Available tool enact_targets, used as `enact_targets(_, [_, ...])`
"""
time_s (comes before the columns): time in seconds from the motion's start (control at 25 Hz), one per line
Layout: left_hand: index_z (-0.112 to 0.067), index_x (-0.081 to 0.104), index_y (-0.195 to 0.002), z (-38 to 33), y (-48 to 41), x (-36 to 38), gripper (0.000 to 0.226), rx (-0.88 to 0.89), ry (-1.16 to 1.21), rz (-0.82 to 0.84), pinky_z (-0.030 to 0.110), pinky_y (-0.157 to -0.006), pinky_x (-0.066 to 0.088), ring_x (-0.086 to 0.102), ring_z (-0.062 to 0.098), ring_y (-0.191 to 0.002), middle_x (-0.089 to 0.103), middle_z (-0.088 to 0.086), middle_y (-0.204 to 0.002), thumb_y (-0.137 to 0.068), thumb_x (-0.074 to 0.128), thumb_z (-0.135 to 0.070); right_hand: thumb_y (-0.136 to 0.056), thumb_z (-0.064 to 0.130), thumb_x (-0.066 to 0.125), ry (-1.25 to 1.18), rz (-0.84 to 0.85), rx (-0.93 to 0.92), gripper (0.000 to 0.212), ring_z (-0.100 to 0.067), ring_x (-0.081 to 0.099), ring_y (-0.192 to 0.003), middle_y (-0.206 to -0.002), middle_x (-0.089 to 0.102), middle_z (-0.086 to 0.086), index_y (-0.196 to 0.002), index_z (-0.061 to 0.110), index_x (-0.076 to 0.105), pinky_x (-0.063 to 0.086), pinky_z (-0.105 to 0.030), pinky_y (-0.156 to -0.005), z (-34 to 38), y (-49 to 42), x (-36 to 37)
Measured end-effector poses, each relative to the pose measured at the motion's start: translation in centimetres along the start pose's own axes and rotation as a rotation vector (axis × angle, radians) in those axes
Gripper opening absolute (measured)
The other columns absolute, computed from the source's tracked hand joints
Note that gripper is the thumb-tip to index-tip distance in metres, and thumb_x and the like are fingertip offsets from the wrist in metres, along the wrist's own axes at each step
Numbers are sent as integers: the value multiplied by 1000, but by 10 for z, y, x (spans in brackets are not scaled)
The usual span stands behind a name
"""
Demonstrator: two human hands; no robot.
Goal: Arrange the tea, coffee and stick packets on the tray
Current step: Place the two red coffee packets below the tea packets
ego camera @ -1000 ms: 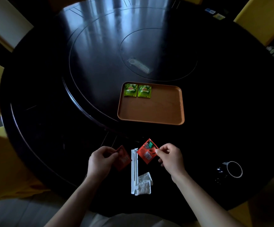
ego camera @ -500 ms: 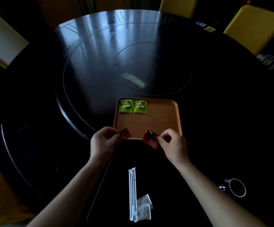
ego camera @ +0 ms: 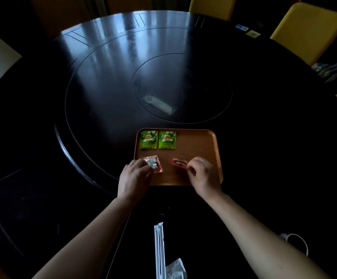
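An orange-brown tray (ego camera: 199,146) lies on the dark round table. Two green tea packets (ego camera: 148,139) (ego camera: 167,139) sit side by side in its far left corner. My left hand (ego camera: 134,179) pinches a red coffee packet (ego camera: 155,165) over the tray's near left part. My right hand (ego camera: 202,176) pinches a second red coffee packet (ego camera: 180,163) over the tray's middle. Whether either red packet touches the tray floor I cannot tell. Two long white stick packets (ego camera: 159,250) and some small white sachets (ego camera: 176,269) lie on the table near me.
A clear flat packet (ego camera: 159,104) rests on the table's inner disc beyond the tray. A dark mug with a white rim (ego camera: 296,243) stands at the near right. Yellow chairs (ego camera: 306,29) ring the far side. Small cards (ego camera: 248,31) lie at the far right edge.
Both hands have carried the red packets forward from the near table edge onto the tray. The view has tilted so the tray sits closer to me.
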State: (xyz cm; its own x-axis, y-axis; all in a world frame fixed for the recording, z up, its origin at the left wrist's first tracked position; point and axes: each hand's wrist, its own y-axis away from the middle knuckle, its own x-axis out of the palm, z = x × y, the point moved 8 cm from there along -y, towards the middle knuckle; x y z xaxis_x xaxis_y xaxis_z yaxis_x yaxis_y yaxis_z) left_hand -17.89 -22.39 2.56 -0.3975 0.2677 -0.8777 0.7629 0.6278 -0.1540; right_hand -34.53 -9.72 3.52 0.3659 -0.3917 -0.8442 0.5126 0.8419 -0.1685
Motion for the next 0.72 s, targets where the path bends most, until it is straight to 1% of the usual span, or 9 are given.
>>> enact_targets(0.12, [-21,74,-88,6,6,4,9,-5,-39,55,43,-76,49,61,28,-93,67,2,-101,-81,76,-17,-71,-3,70,-14,44,16,14,-30,63,-86,-88,69,-9,-80,8,68,53,-39,-71,-5,8,8])
enact_targets(0.2, [-20,75,-91,8,3,3,13,-18,-49,55,44,-77,50,62,29,-95,68,5,-104,-80,77,-14,-70,-8,66,-21,52,32,19,-30,63,-88,-89,70,-9,-81,7,70,53,-39,-73,-10,4,9])
enact_targets(0.28, [-18,75,-91,8,1,5,16,-26,-42,47,46,-75,51,63,31,-92,69,6,-102,-78,78,-10,-70,-11,61,-38,46,70,24,-30,64,-89,-89,71,-9,-81,7,71,53,-40,-75,-18,2,10])
enact_targets(0.36, [-17,75,-93,6,4,5,19,-7,-49,52,46,-76,52,64,32,-94,69,7,-104,-77,77,-8,-72,-9,61,-27,25,107,24,-27,65,-90,-91,72,-9,-85,8,72,54,-38,-78,-23,3,8])
enact_targets(0.4, [-17,75,-97,5,4,6,21,7,-60,65,47,-80,53,64,33,-98,69,8,-107,-77,77,-9,-74,-6,63,-13,26,114,23,-26,65,-92,-94,72,-8,-89,8,72,54,-36,-79,-24,2,8])
enact_targets(0.48, [-18,74,-106,4,3,11,28,26,-107,120,47,-91,51,62,34,-110,67,10,-118,-78,76,-13,-80,5,68,46,81,115,21,-25,63,-97,-102,70,-6,-100,12,71,53,-35,-83,-24,-2,14])
enact_targets(0.6, [-22,70,-118,2,4,23,36,62,-193,223,46,-106,42,57,33,-122,63,10,-128,-82,70,-22,-83,25,73,163,182,106,33,-25,57,-101,-110,65,-1,-115,17,67,50,-38,-83,-22,-5,29])
enact_targets(0.68, [-25,67,-123,4,4,27,38,71,-229,265,46,-111,38,55,32,-125,61,10,-133,-85,67,-27,-82,29,73,204,197,88,39,-27,55,-101,-111,63,-1,-118,19,64,47,-38,-82,-19,-5,35])
enact_targets(0.72, [-26,66,-123,5,4,27,38,68,-238,269,46,-110,37,55,32,-125,61,11,-133,-85,66,-29,-82,30,73,230,202,77,40,-27,55,-100,-110,61,0,-119,21,64,46,-38,-81,-18,-5,37])
